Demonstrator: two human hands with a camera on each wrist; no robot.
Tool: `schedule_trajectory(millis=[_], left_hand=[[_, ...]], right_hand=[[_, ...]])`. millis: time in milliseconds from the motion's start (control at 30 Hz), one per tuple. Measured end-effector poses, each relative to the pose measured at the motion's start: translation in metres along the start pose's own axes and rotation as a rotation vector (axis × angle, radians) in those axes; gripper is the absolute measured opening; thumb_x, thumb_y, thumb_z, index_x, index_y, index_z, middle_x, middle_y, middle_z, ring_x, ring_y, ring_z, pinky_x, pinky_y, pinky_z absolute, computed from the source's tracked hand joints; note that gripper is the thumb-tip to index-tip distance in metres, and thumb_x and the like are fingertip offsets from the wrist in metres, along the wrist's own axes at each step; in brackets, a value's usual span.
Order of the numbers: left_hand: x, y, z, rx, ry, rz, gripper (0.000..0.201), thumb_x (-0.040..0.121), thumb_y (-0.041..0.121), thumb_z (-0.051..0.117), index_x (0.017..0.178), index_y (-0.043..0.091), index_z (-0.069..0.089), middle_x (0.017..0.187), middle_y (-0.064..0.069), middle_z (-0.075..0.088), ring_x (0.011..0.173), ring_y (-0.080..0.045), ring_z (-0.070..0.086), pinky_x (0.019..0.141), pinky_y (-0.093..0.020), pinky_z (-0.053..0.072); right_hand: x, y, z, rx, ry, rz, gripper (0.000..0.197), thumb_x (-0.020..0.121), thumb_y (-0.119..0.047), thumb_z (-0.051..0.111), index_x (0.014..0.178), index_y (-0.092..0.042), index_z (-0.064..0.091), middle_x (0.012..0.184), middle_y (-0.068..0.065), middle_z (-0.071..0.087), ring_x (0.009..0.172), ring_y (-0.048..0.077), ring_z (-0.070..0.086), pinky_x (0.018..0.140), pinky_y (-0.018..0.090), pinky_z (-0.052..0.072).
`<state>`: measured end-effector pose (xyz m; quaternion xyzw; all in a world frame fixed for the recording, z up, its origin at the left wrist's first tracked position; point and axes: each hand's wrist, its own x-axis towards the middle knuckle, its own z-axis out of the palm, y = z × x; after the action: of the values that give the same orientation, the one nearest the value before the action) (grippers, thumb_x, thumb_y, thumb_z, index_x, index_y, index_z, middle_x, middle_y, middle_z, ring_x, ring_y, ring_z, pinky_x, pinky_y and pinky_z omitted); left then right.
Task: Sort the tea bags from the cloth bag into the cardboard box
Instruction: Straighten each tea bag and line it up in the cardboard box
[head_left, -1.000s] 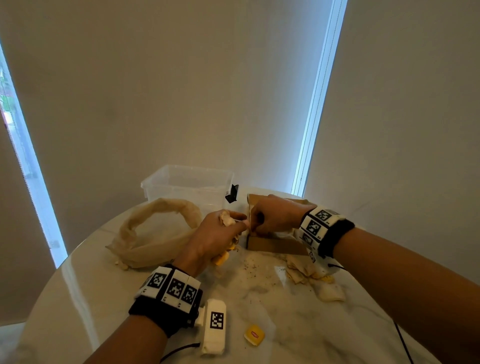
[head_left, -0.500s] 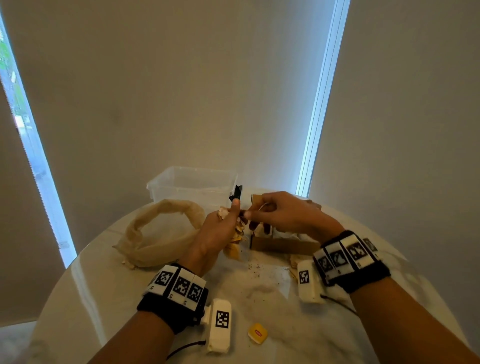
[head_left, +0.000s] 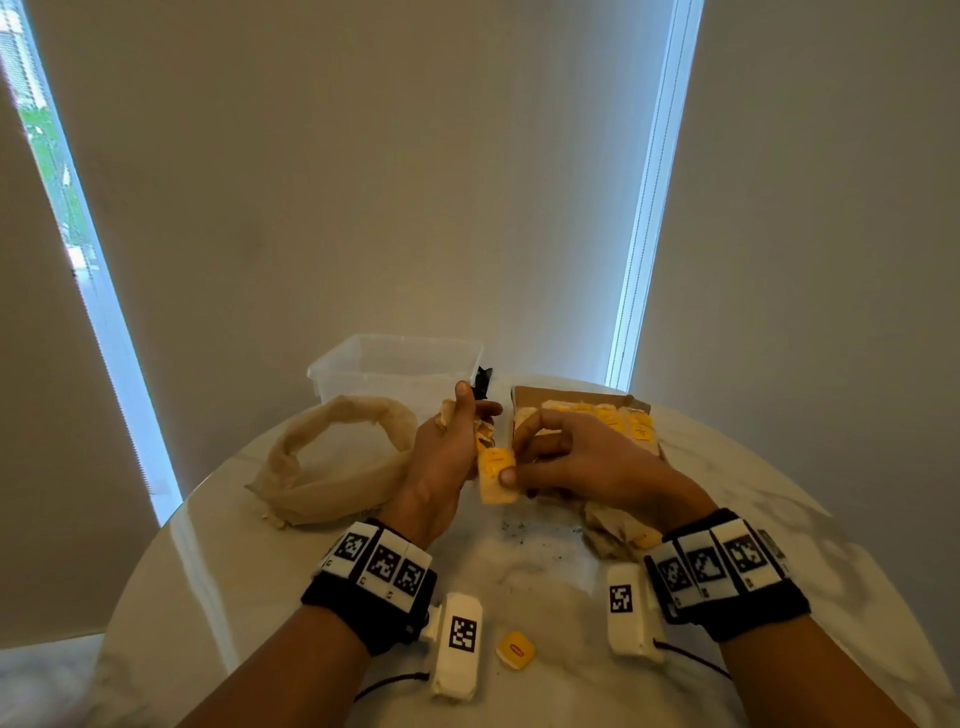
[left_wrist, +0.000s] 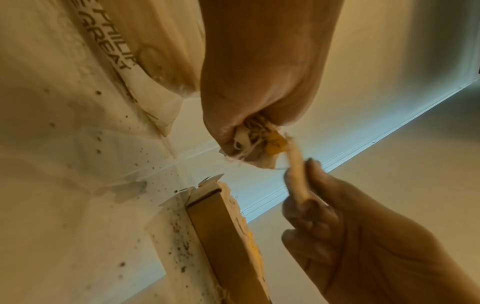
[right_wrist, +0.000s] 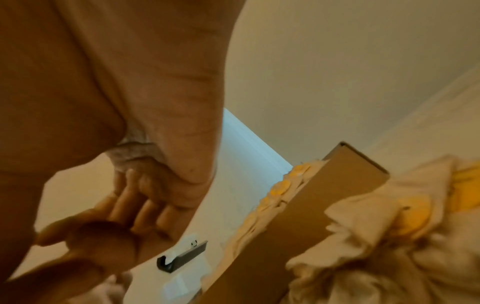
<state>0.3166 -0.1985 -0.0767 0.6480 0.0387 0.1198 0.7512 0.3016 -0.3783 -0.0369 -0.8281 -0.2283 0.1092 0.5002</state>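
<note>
Pulling one tea bag free of the bunch

Tangled strings could drag extra bags onto the surface. Your left hand clutches the bunch; your right hand pinches one tea bag, just short of the cardboard box. The cloth bag lies left.

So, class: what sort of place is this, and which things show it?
Probably a room in a home: a round marble-look table by tall windows with roller blinds, and a clear plastic tub on the table.
</note>
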Motion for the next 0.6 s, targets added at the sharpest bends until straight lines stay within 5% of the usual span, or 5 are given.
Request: schedule_trajectory(millis=[133, 333, 400, 467, 600], left_hand=[[0.003, -0.005, -0.001, -0.002, -0.026, 0.007, 0.055, 0.103, 0.065, 0.046, 0.095, 0.023, 0.081, 0.092, -0.008, 0.080, 0.088, -0.027, 0.075, 0.077, -0.040, 0.062], [0.005, 0.001, -0.002, 0.142, -0.200, 0.043, 0.056, 0.093, 0.072, 0.057, 0.080, 0.020, 0.073, 0.063, 0.000, 0.056, 0.052, -0.012, 0.046, 0.048, -0.027, 0.037], [0.002, 0.003, -0.002, 0.214, -0.257, 0.072, 0.044, 0.091, 0.066, 0.066, 0.081, 0.024, 0.073, 0.061, 0.005, 0.059, 0.052, -0.009, 0.051, 0.049, -0.023, 0.042], [-0.001, 0.002, -0.003, 0.246, -0.287, 0.114, 0.029, 0.093, 0.051, 0.073, 0.103, 0.026, 0.080, 0.068, 0.010, 0.069, 0.060, -0.005, 0.061, 0.054, -0.019, 0.048], [0.002, -0.002, -0.004, 0.307, -0.263, 0.186, 0.025, 0.095, 0.042, 0.075, 0.112, 0.025, 0.080, 0.075, 0.005, 0.073, 0.070, -0.011, 0.066, 0.066, -0.027, 0.054]], right_hand=[[-0.009, 0.006, -0.019, 0.157, 0.133, -0.088, 0.029, 0.093, -0.022, 0.080, 0.120, -0.021, 0.073, 0.110, -0.001, 0.081, 0.102, 0.020, 0.078, 0.082, 0.029, 0.059], [-0.002, 0.024, -0.021, 0.208, 0.323, -0.103, 0.034, 0.090, -0.023, 0.083, 0.122, -0.023, 0.071, 0.105, -0.009, 0.081, 0.097, 0.012, 0.077, 0.076, 0.025, 0.058], [0.001, 0.029, -0.020, 0.156, 0.337, -0.117, 0.036, 0.089, -0.023, 0.085, 0.121, -0.021, 0.068, 0.101, -0.009, 0.081, 0.092, 0.012, 0.078, 0.072, 0.025, 0.059], [0.003, 0.032, -0.021, 0.127, 0.341, -0.126, 0.036, 0.089, -0.021, 0.085, 0.119, -0.020, 0.066, 0.099, -0.007, 0.081, 0.089, 0.012, 0.078, 0.068, 0.023, 0.060], [0.007, 0.039, -0.024, 0.125, 0.490, -0.154, 0.027, 0.090, -0.023, 0.084, 0.113, -0.023, 0.071, 0.104, -0.007, 0.079, 0.097, 0.013, 0.076, 0.072, 0.027, 0.063]])
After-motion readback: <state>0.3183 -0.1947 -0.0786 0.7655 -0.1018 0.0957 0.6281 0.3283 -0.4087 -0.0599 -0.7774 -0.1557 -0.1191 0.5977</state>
